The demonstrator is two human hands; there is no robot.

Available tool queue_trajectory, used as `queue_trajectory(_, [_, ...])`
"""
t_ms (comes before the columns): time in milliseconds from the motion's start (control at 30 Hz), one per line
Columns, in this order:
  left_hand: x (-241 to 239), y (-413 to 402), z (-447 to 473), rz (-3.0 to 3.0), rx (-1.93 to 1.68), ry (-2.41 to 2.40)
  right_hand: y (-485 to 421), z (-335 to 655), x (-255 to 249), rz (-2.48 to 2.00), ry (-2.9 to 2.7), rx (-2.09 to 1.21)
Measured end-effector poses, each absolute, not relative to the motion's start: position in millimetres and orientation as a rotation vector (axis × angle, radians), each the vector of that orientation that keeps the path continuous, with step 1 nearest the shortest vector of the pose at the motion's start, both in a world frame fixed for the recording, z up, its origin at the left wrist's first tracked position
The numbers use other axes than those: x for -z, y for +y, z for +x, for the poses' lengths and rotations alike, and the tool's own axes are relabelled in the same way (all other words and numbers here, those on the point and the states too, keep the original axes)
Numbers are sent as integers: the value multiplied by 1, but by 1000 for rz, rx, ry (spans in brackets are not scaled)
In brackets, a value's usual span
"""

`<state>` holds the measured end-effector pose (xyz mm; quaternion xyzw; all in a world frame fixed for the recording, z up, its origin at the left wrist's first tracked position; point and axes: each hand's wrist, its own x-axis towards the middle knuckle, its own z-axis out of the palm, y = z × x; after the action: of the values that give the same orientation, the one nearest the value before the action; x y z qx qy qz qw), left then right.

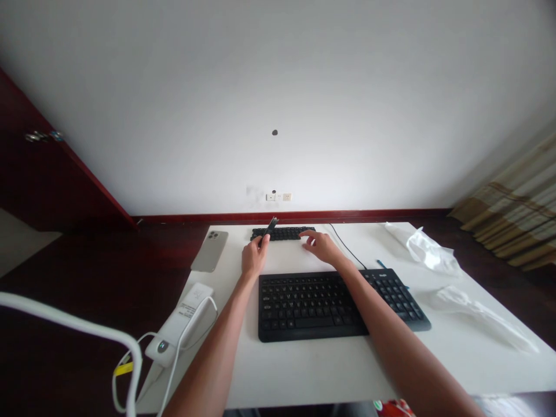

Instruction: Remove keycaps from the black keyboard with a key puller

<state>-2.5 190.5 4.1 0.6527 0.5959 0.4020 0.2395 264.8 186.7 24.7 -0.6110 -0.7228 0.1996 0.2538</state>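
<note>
I log left hand (254, 255) pinching slim dark tool (270, 227) over left end of far keyboard (284, 233) | right hand (322, 246) open, fingers spread on its right end — likely steadying it.

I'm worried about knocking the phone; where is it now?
In the head view, the phone lies face down at the table's far left, just left of the left hand, which grips a dark tool, beyond the power bank.
</note>
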Motion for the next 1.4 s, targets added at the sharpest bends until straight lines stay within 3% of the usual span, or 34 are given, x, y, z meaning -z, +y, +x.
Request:
queue_trajectory(267, [-30,176,4,1845,-1098,1597,131,275,-57,-1547,-1907,-667])
queue_trajectory(500, [-56,103,62,2034,-873,1044,38,265,-59,-1146,-1505,-1117])
queue_trajectory(833, [-44,71,94,2354,-548,814,-15,267,-13,-1258,-1140,-929])
queue_trajectory(1100, [-48,62,98,2204,-566,830,-21,258,-14,-1299,-1110,-774])
queue_trajectory(1400, [-52,63,96,2233,-498,769,-24,264,-9,-1277,-1153,-816])
